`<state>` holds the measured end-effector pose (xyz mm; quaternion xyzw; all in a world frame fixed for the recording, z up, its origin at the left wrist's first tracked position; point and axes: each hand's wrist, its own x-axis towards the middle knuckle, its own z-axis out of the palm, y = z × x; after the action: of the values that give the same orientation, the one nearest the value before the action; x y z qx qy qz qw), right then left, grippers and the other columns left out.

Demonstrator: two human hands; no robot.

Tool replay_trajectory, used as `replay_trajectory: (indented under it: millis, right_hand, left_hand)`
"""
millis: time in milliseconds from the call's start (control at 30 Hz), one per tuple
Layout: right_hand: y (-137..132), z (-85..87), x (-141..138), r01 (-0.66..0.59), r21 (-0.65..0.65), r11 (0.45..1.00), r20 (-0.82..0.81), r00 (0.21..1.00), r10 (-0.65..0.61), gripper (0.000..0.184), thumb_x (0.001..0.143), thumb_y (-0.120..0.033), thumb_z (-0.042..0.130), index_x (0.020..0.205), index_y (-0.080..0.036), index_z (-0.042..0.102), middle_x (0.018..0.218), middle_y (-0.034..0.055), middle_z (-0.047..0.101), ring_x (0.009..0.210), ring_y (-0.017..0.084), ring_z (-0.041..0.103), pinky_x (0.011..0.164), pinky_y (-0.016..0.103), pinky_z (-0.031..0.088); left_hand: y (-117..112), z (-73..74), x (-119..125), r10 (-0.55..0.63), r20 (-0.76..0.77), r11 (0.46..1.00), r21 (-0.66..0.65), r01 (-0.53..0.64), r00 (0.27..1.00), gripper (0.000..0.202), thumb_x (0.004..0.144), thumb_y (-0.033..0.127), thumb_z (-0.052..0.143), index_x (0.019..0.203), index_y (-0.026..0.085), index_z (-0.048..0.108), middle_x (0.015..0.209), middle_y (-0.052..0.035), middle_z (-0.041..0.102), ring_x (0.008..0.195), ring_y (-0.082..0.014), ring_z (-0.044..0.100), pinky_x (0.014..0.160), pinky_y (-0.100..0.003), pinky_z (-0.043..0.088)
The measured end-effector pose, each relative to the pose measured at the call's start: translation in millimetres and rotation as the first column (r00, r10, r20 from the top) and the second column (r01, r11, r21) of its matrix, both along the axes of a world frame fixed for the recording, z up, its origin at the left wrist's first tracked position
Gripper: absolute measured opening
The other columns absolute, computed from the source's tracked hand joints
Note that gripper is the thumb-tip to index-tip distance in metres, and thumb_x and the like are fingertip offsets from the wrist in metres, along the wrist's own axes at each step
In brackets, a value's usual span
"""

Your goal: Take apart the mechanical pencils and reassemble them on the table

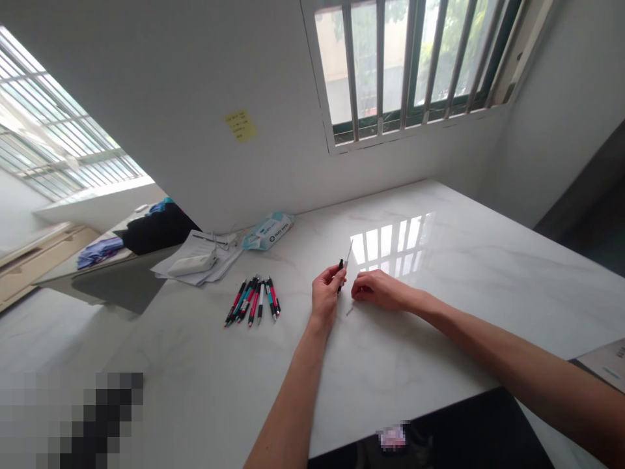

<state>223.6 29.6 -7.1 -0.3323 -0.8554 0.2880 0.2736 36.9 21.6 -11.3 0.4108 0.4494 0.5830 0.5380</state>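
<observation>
My left hand [326, 290] is closed around parts of a disassembled pen. A black pen piece [340, 264] and a thin refill-like rod [349, 251] stick up past its fingers. Just to the right, my right hand [378, 289] rests low over the table with curled fingertips pressed together. What those fingertips hold, if anything, is hidden. A small, pale, spring-like piece [349, 309] lies on the tabletop just below them. Left of my hands lies a loose row of several pens [254, 301] with pink, teal, white and black barrels.
The white marble-look table [420, 352] meets a wall at the back. A wipes packet [269, 231], papers [195, 244] and a white device [193, 263] lie back left. A black laptop-like slab [469, 430] covers the near edge. A box [605, 365] sits at the right.
</observation>
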Motion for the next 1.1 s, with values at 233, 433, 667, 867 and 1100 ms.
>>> replay_trajectory:
  millis: [233, 433, 667, 867, 1100]
  right_hand:
    - [-8.9, 2.8, -3.4, 0.018, -0.039, 0.999, 0.014, 1.0, -0.017, 0.018, 0.088, -0.029, 0.079, 0.104, -0.024, 0.081, 0.096, 0.0048, 0.072, 0.077, 0.016, 0.063, 0.072, 0.028, 0.047]
    - [-24.1, 3.7, -20.5, -0.067, -0.017, 0.998, 0.085, 0.994, 0.068, 0.012, 0.085, -0.026, 0.083, 0.097, -0.024, 0.083, 0.092, 0.0038, 0.072, 0.076, 0.016, 0.065, 0.073, 0.028, 0.048]
    - [-28.6, 8.6, -21.5, -0.049, 0.027, 0.998, 0.071, 0.996, 0.047, 0.011, 0.087, -0.01, 0.071, 0.089, -0.018, 0.079, 0.087, 0.0033, 0.071, 0.073, 0.014, 0.063, 0.07, 0.026, 0.048]
    - [-45.6, 0.2, -41.0, -0.239, 0.123, 0.963, 0.005, 0.971, 0.24, 0.024, 0.092, -0.024, 0.076, 0.117, -0.023, 0.078, 0.11, 0.0067, 0.073, 0.095, 0.019, 0.068, 0.087, 0.03, 0.054]
    - [-54.1, -0.5, -69.5, -0.151, 0.247, 0.957, 0.177, 0.978, 0.109, 0.037, 0.096, -0.034, 0.073, 0.131, -0.021, 0.071, 0.11, 0.0103, 0.071, 0.097, 0.024, 0.065, 0.086, 0.037, 0.055]
  left_hand:
    - [2.2, 3.4, -1.5, 0.043, 0.158, 0.999, -0.034, -0.038, 0.987, 0.034, 0.069, 0.033, 0.091, 0.094, 0.016, 0.076, 0.078, 0.0014, 0.064, 0.07, -0.0083, 0.056, 0.072, -0.025, 0.046]
    - [2.0, 3.6, -1.3, 0.029, 0.198, 0.999, -0.029, -0.024, 0.98, 0.033, 0.069, 0.031, 0.091, 0.094, 0.016, 0.075, 0.077, 0.002, 0.063, 0.07, -0.007, 0.057, 0.073, -0.024, 0.046]
    - [1.2, 1.3, 3.4, 0.028, 0.17, 1.0, 0.002, -0.028, 0.985, 0.031, 0.068, 0.029, 0.093, 0.09, 0.014, 0.077, 0.074, 0.001, 0.065, 0.068, -0.0077, 0.056, 0.069, -0.023, 0.045]
    - [6.8, 5.8, -8.4, 0.06, 0.288, 0.998, -0.045, -0.049, 0.956, 0.034, 0.067, 0.025, 0.095, 0.093, 0.014, 0.077, 0.079, 0.0005, 0.067, 0.068, -0.006, 0.059, 0.068, -0.02, 0.048]
    - [12.9, 15.7, -44.7, 0.137, 0.444, 0.991, -0.06, -0.123, 0.885, 0.032, 0.068, 0.017, 0.094, 0.093, 0.015, 0.074, 0.086, -0.0003, 0.07, 0.075, -0.0075, 0.066, 0.074, -0.021, 0.052]
